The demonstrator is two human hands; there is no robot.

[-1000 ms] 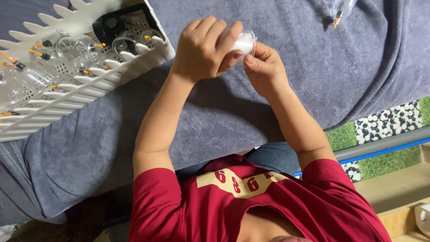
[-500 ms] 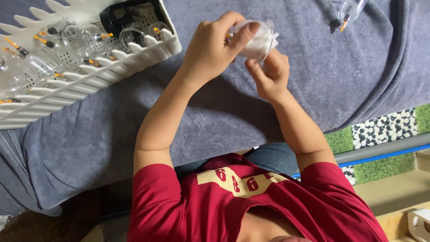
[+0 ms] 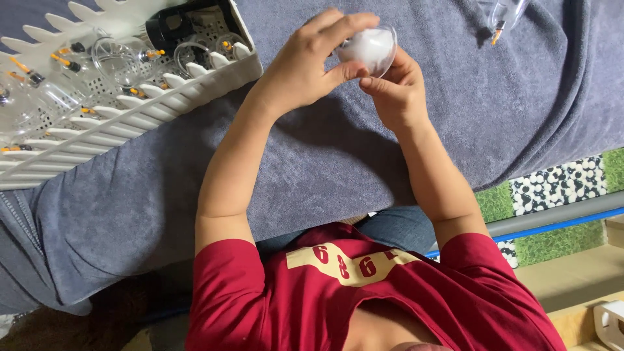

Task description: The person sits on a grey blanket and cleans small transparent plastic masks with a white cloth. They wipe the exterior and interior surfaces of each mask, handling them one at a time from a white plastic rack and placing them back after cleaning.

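The left hand [image 3: 309, 62] is curled with its fingers closed around a small clear glass cup [image 3: 372, 49] that has something white inside; the thumb presses from below and the fingertips lie over the rim. The right hand [image 3: 396, 91] is half closed under the same cup, its fingertips touching the lower side, so both hands grip it together. The cup is held in the air above the grey-blue towel cloth [image 3: 325, 149], right of the white plastic basket [image 3: 130, 104]. Both forearms rise from the red shirt [image 3: 364, 292] and meet at the cup, the left one longer and slanted, the right one more upright. The basket lies near the left hand, its scalloped edge toward the wrist, and it holds several clear glass cups with orange tips. Another clear cup [image 3: 504, 13] lies on the cloth well right of the basket, at the top edge. Between the arms and right of the hands the cloth is bare.
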